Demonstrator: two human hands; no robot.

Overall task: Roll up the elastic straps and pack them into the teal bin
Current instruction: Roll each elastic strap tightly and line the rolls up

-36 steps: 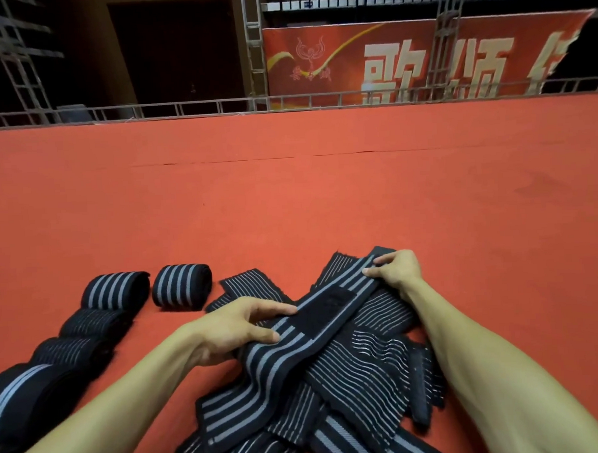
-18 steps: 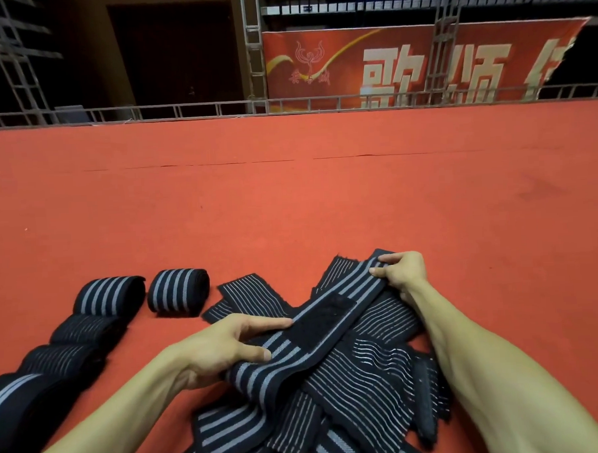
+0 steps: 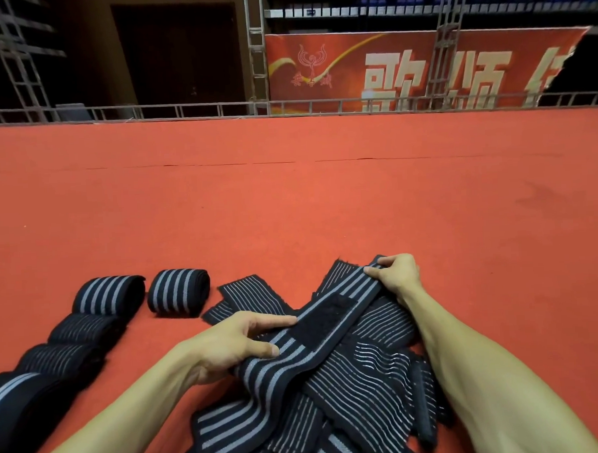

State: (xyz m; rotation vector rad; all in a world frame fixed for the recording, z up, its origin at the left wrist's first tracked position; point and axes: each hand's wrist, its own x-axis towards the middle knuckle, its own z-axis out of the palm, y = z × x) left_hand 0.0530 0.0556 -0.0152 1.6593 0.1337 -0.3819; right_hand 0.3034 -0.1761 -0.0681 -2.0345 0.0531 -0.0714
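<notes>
Red carpet [image 3: 290, 209]: striped strap [image 3: 341, 294] is pinched at far end by R hand [image 3: 395, 277], gripped mid-length by L hand [image 3: 234, 342], over strap pile [image 3: 376, 387]; rolled straps [image 3: 179, 296] lie at left.

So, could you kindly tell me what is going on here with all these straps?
A person is working through a pile of loose elastic straps on the red carpet. The right hand pinches the far end of one striped strap, and the left hand holds it further down, so it lies across the pile, not yet rolled. Several finished rolls lie in a row to the left. No teal bin is in view.
</notes>
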